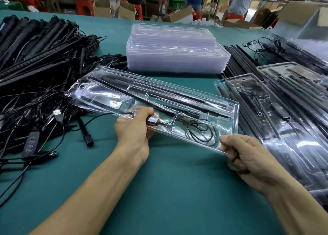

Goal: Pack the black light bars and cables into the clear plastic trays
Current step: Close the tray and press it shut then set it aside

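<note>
Both my hands hold a clear plastic tray (229, 114) tilted above the green table. Black light bars (159, 94) lie in its long slots, and a coiled black cable (198, 131) sits in a near compartment. My left hand (134, 126) grips the tray's near edge at its middle, fingers curled round the rim and a metal-tipped plug there. At the tray's near right corner, my right hand (248, 156) pinches the rim with the thumb on top.
A stack of unfilled clear trays (174, 48) stands behind. A heap of black bars (35, 46) and tangled cables (32, 121) with a USB plug fills the left. Packed trays (284, 114) and loose bars (239, 60) lie at the right. Cardboard boxes and people stand beyond the table.
</note>
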